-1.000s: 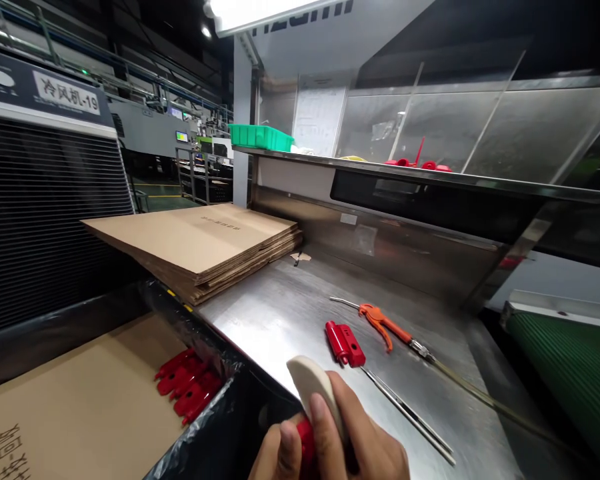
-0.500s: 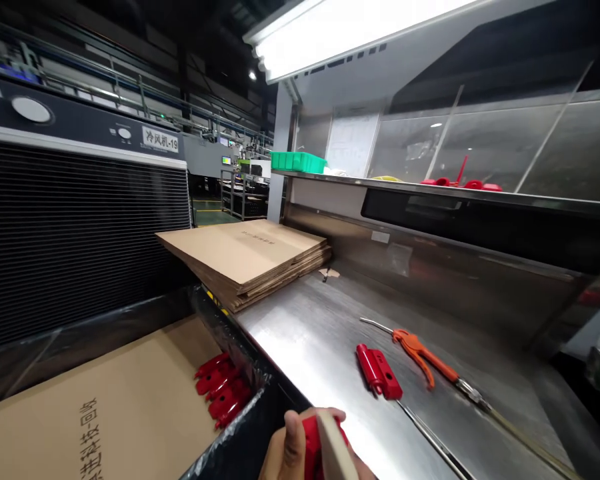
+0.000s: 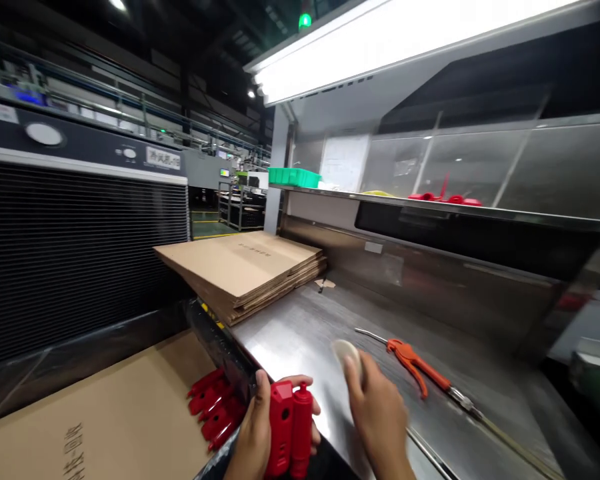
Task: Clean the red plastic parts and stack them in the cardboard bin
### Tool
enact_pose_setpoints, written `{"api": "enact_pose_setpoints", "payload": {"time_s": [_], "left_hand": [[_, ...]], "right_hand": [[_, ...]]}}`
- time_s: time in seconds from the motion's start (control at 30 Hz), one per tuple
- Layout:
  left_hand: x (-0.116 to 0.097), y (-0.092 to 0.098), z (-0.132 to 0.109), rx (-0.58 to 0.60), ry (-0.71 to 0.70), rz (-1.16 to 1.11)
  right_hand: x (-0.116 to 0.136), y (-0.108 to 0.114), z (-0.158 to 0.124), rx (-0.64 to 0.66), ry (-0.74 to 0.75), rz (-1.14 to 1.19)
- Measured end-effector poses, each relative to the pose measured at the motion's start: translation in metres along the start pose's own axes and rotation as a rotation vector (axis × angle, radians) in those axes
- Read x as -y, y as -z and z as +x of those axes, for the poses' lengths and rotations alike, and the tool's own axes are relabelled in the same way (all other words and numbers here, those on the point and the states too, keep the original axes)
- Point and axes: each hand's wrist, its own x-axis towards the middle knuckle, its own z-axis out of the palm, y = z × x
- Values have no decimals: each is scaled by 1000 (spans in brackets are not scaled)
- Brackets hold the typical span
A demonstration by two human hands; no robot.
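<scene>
Hands (image 3: 247, 433) (image 3: 377, 417) now apart, white pad (image 3: 345, 353) half hidden, red part (image 3: 281, 427) gripped

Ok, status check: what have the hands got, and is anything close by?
Left hand holding red plastic part. Right hand pinching pale oval pad. Black bin liner right beside left hand.

A stainless steel desk (image 3: 290, 340) is laid with a stack of flattened cardboard sheets (image 3: 240, 273) and an orange air blow gun (image 3: 415, 363); a green plastic crate (image 3: 294, 177) and red plastic parts (image 3: 445, 199) are carried on the steel shelf (image 3: 380, 199) above.
</scene>
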Motion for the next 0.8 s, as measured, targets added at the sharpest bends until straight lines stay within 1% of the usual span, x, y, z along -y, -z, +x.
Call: {"api": "enact_pose_setpoints", "payload": {"time_s": [0.07,0.13,0.2,0.27,0.33,0.4,0.47,0.5,0.57,0.63,0.7,0.77,0.8], "left_hand": [[7,8,8,28,24,-3],[11,17,15,44,39,9],[11,22,19,41,49,60],[7,24,21,34,50,129],[2,23,23,32,33,177],[-2,20,25,44,19,191],[-4,20,30,63,17,230],[-4,21,33,68,16,268],[-3,24,39,56,6,357],[-1,26,46,19,-10,408],[-1,25,49,0,-20,392],[-3,21,50,4,-30,334],[-5,17,50,6,-43,298]], "right_hand": [[-7,-5,40,93,37,-94],[-29,2,66,121,32,-167],[-66,16,80,126,-52,-248],[-109,28,90,153,-160,-325],[-148,30,101,264,-261,-355],[-173,23,111,346,-306,-351],[-184,16,115,349,-293,-324],[-186,14,114,331,-266,-300],[-187,16,104,300,-163,-228],[-191,24,85,301,-28,-158],[-200,30,63,260,128,-116],[-210,26,46,74,333,-42],[-213,19,42,-34,408,4]]}}
